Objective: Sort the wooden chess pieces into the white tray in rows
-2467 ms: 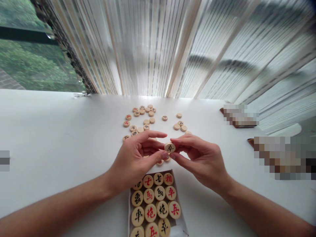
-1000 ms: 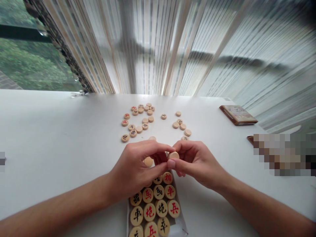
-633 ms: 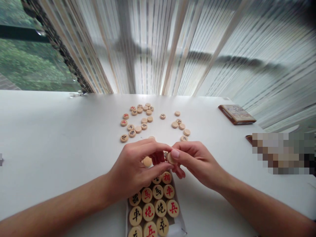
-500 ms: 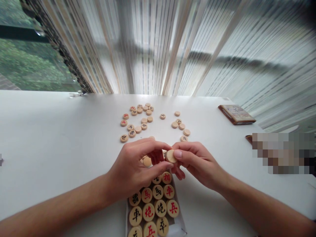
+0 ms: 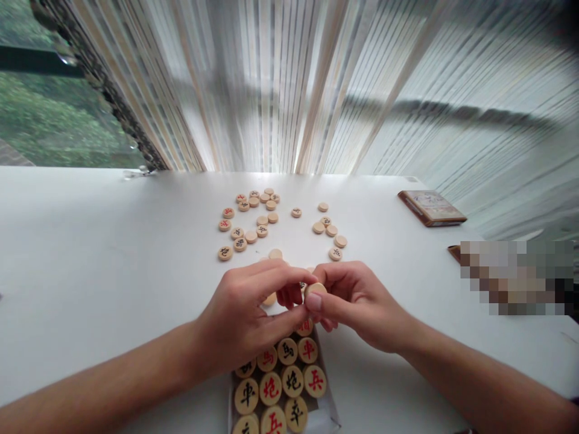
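A round wooden Chinese chess piece (image 5: pixel 318 290), its visible face blank, is pinched between my two hands. My right hand (image 5: pixel 362 307) has its thumb across the near side of the disc. The fingertips of my left hand (image 5: pixel 256 301) close on its left edge. Just below my hands lies a shallow box (image 5: pixel 332 402) with Chinese chess pieces (image 5: pixel 292 381) set in rows, their red or black characters facing up. My left hand covers part of its far end. Some loose pieces behind my fingers are partly hidden.
Several loose Chinese chess pieces (image 5: pixel 250 237) lie scattered on the white table (image 5: pixel 113 259), some face up and some blank side up. A second group (image 5: pixel 332 230) is further right. At the right stands a flat brown-edged box (image 5: pixel 432 208); a blurred patch is nearer. Striped curtains (image 5: pixel 280 90) hang behind.
Both hands stay close together on the piece. The piece has tilted and my right thumb has slid down and left over it. The view has shifted slightly.
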Motion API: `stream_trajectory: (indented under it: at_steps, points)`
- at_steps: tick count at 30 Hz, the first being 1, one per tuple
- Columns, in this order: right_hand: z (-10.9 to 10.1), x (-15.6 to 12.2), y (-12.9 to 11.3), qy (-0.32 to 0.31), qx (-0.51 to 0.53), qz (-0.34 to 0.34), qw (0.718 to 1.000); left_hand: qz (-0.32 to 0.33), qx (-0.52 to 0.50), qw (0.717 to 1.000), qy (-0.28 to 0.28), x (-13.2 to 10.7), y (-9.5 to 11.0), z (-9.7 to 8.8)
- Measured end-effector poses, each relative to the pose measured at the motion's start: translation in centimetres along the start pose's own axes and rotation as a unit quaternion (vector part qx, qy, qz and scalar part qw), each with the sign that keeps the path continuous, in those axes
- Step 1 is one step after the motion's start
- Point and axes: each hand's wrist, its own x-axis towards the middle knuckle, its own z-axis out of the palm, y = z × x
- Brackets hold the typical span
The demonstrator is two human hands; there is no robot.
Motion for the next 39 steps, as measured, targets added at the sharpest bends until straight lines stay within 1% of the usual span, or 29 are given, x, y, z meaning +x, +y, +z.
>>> stream_trajectory:
  at_steps: [7, 16, 22, 27, 31, 33, 36, 39]
  points:
    - [-0.4, -0.2, -0.2, -0.027, -0.025, -0.033, 0.999, -0.012, -0.03, 0.999, -0.001, 0.2, 0.1, -0.3]
    - [-1.0, -0.3, 0.6, -0.049, 0.049, -0.043, 0.997, -0.028, -0.042, 0.999, -0.002, 0.1, 0.1, -0.5]
    - [-0.9, -0.2, 0.5, -0.049, 0.044, -0.043, 0.997, -0.026, -0.042, 0.999, -0.003, 0.2, 0.0, -0.4]
    - [-0.4, -0.2, 0.0, -0.028, -0.021, -0.042, 0.999, -0.012, -0.038, 0.999, 0.001, 0.3, 0.1, -0.3]
    - [-0.5, -0.2, -0.1, -0.033, -0.018, -0.046, 0.998, -0.011, -0.038, 0.999, 0.0, 0.2, 0.0, -0.4]
    - [-0.5, -0.2, -0.1, -0.028, -0.019, -0.052, 0.998, -0.02, -0.038, 0.999, 0.001, 0.1, -0.1, -0.4]
    - [-0.3, 0.0, -0.2, 0.009, -0.03, -0.067, 0.997, -0.036, -0.038, 0.999, 0.009, 0.1, -0.5, -0.3]
    - [-0.1, 0.1, 0.0, 0.056, -0.035, -0.096, 0.993, -0.053, -0.062, 0.996, 0.023, 0.0, -0.8, -0.1]
